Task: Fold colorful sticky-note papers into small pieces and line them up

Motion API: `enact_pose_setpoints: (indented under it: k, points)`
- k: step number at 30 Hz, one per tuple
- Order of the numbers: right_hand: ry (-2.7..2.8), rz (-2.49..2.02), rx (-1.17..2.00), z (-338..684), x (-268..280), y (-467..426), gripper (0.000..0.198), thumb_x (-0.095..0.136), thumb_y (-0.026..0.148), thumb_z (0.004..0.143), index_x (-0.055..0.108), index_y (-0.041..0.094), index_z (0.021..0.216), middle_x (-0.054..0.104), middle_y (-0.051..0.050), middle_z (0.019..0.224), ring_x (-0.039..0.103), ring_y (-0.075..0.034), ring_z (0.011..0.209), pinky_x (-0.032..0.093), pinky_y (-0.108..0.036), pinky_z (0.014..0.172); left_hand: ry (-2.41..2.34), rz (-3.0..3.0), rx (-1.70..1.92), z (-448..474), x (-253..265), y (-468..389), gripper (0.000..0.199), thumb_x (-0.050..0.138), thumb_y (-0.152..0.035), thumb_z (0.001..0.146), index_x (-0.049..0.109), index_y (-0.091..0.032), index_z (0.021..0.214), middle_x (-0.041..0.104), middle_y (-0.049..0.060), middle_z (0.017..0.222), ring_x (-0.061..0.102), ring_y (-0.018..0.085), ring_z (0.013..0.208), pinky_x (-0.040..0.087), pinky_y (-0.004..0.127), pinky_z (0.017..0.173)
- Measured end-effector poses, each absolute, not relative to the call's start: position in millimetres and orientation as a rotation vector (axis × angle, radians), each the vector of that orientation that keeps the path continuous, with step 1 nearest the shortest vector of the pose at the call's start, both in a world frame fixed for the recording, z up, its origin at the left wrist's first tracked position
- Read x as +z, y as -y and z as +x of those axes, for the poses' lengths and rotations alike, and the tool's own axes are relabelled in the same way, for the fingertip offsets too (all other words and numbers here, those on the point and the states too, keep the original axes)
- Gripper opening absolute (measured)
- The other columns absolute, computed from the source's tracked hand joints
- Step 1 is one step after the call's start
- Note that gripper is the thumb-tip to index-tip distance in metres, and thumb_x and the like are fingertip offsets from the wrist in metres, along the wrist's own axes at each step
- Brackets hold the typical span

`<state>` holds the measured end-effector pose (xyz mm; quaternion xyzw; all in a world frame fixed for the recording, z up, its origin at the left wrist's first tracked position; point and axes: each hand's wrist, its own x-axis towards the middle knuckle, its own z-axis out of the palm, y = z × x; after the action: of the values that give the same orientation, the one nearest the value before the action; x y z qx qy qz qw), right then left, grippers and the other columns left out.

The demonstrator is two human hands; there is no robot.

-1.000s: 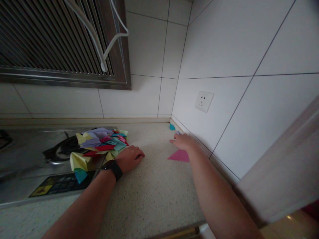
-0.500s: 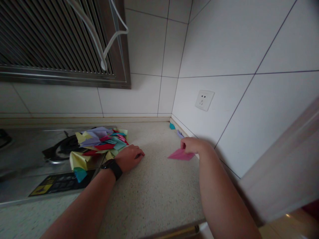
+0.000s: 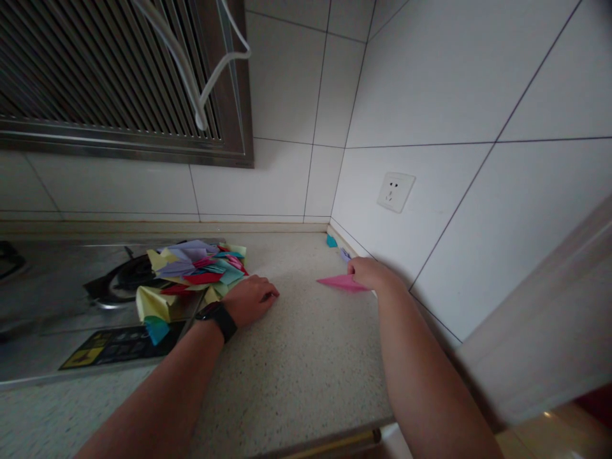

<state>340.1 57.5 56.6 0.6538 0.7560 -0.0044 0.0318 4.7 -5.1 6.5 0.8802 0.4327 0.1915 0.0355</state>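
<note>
The flat, pointed piece of folded pink paper (image 3: 340,282) is by the right edge of the pale speckled stone countertop (image 3: 306,370), its sharp tip turned toward the middle; the right hand (image 3: 373,274) holds it, thumb and fingers pinched narrow on its wall-side part; whether the paper touches the stone I cannot tell.

Just beyond that hand a small lavender folded paper (image 3: 344,255) lies along the same edge; farther back, near the countertop's back right corner, lies a small teal folded paper (image 3: 331,241).

The left hand (image 3: 251,298), a black wristwatch (image 3: 217,319) at its wrist, rests on the countertop with fingers loosely curled; I cannot tell whether they hold anything; just beside it a heap of multicoloured folded papers (image 3: 189,252) spreads over the right part of the steel gas stove (image 3: 48,299); a white wall socket (image 3: 396,192) sits above the countertop's right edge.
</note>
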Motion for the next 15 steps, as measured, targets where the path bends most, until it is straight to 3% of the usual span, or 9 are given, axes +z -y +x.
enact_pose_setpoints:
  k: [15]
  points:
    - [-2.379, 2.072, -0.005, 341.6, 52.0, -61.3, 0.027, 0.060, 0.015, 0.072, 0.070, 0.024, 0.096, 0.070, -0.007, 0.097, 0.063, -0.019, 0.081, 0.040, -0.026, 0.065, -1.353, 2.703, 0.611, 4.3, 5.8, 5.7, 0.023, 0.048, -0.026, 0.088, 0.068, -0.023, 0.096, 0.067, 0.003, 0.093, 0.058, 0.020, 0.090, 0.042, 0.032, 0.085]
